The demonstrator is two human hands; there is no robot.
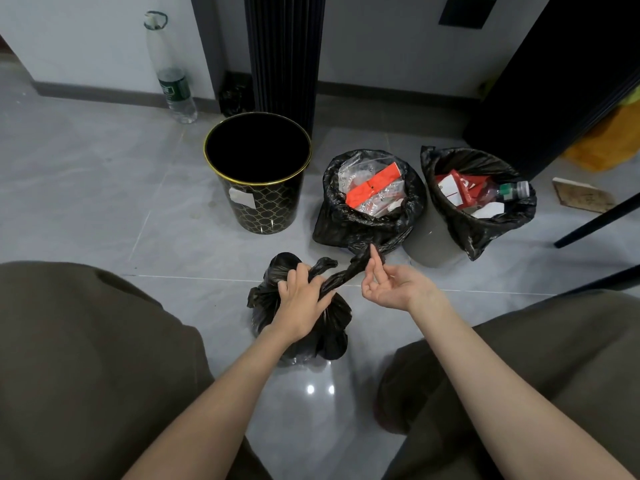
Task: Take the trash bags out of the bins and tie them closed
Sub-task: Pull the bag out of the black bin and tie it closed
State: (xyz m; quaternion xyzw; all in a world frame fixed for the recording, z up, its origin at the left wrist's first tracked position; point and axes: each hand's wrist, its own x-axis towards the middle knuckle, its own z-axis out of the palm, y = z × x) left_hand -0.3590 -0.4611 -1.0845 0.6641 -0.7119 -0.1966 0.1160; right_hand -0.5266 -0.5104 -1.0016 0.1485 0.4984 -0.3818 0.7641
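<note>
So the grey tiled floor (104,188) takes up most of my feed, with the person's brown trouser legs (86,358) filling both lower corners, which boxes in the working area a bit. There's a big dark cabinet (554,81) at the top right and a ribbed black column (285,53) against the back wall. In front of the column is the black-and-gold bin (266,209), no bag in it. Right of that is a second bag (346,223), mouth open and stuffed with clear plastic and red paper; it drapes so low I can't make out its bin. Next along is a grey bin (429,247) with its black liner (481,230) folded over the rim, red packaging and a bottle inside. The trash bag (332,323) being worked on sits on the floor between the knees, just in front of those two. The left hand (304,301) is clamped round its gathered neck from above, covering the spot where the knot would be. The right hand (391,287), palm up, pinches the end of the twisted tail (343,277), which overlaps the second bag's overhang from my angle. Two black chair legs (595,223) cut in from the right, a tall clear bottle (171,74) stands by the wall, and a small board (581,199) lies near the cabinet.
</note>
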